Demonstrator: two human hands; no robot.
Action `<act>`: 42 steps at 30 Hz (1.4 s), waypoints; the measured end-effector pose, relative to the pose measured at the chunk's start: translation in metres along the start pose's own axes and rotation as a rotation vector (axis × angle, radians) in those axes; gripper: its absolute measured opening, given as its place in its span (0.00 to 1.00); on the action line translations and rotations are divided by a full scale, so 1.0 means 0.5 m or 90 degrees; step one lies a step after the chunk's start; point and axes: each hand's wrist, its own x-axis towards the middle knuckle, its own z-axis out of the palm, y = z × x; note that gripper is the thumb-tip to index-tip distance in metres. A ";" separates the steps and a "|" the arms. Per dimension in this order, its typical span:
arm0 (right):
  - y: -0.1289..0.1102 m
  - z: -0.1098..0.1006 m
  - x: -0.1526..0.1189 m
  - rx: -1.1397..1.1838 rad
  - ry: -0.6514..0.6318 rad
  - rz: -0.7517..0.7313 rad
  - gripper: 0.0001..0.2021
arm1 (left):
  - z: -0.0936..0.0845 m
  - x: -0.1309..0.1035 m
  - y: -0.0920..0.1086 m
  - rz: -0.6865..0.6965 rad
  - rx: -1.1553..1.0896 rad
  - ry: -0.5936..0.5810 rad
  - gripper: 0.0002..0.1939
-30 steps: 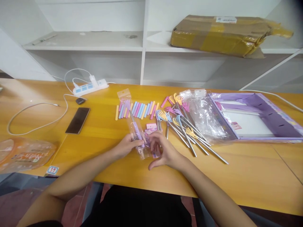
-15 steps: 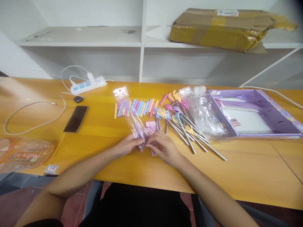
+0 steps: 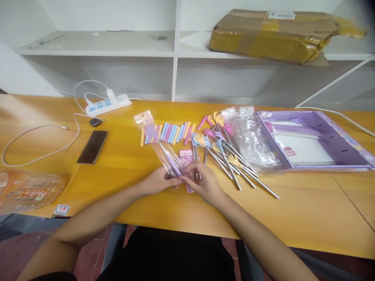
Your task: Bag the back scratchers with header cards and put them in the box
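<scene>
A purple back scratcher (image 3: 165,150) lies inside a clear plastic bag (image 3: 144,118), slanting up and left from my hands. My left hand (image 3: 161,180) is closed round the lower end, near the purple handle. On the other side, my right hand (image 3: 202,178) pinches the bag's bottom edge with thumb and fingers. Pink cards (image 3: 186,156) lie just beyond my hands, partly covered by the right one. Behind the bag is a row of coloured handle sleeves (image 3: 172,133). To the right sits a pile of back scratchers (image 3: 228,150) with hand-shaped heads and bare metal rods.
Empty clear bags (image 3: 252,140) lie beside an open purple box (image 3: 319,168) on the right. A phone (image 3: 92,147), a power strip (image 3: 108,104), cables and an orange bag (image 3: 32,191) are on the left. A taped carton (image 3: 272,37) rests on the shelf.
The bagged back scratcher has tilted further left at its top. My right hand has shifted slightly, with its fingers now against the bag's lower end.
</scene>
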 end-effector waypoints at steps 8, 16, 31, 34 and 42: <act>-0.010 -0.020 0.009 0.150 -0.169 0.181 0.23 | -0.002 -0.004 0.006 0.000 -0.028 -0.024 0.19; -0.001 -0.017 0.005 0.117 -0.183 0.179 0.26 | -0.002 -0.005 -0.001 0.016 -0.046 -0.022 0.24; -0.001 -0.015 0.005 0.167 -0.243 0.149 0.27 | 0.006 -0.011 0.005 0.018 -0.063 -0.040 0.24; -0.002 -0.010 0.001 0.253 -0.262 0.176 0.27 | 0.003 -0.013 0.013 0.017 -0.092 -0.067 0.24; -0.024 -0.017 0.001 0.341 -0.302 0.183 0.28 | -0.004 -0.021 0.032 -0.033 -0.098 -0.108 0.23</act>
